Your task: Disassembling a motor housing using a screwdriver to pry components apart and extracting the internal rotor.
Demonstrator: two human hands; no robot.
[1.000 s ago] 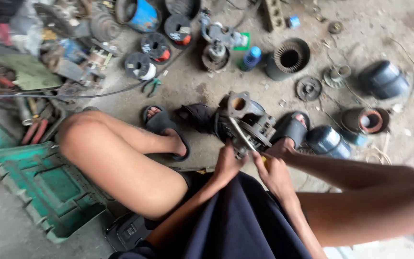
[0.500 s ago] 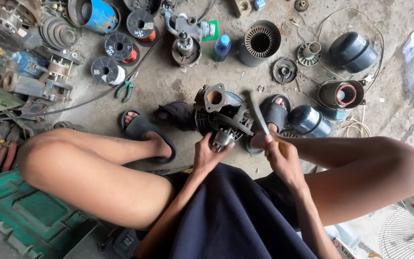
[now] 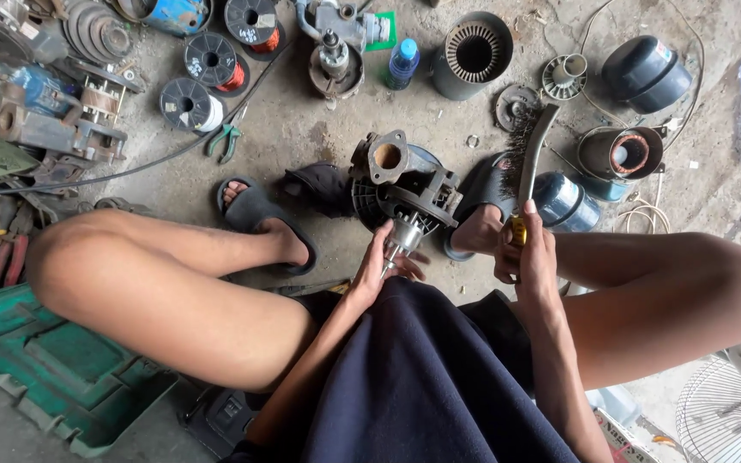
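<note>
My left hand (image 3: 381, 267) grips the shaft of the pump (image 3: 405, 190) on the floor between my feet; my right hand (image 3: 527, 250) clenches a wire brush (image 3: 529, 150) beside it. Stator (image 3: 472, 53), bottle (image 3: 403, 63), spools (image 3: 189, 105) and pliers (image 3: 225, 140) lie beyond.

I see a stained concrete floor (image 3: 302, 137). On it lie wire spools (image 3: 189, 105), green pliers (image 3: 226, 140), a blue bottle (image 3: 402, 63), a ribbed motor housing (image 3: 471, 54) and a dark pump body (image 3: 400, 184).

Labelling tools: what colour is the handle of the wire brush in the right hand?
Yellow, head view: the handle shows just above the right hand.
</note>
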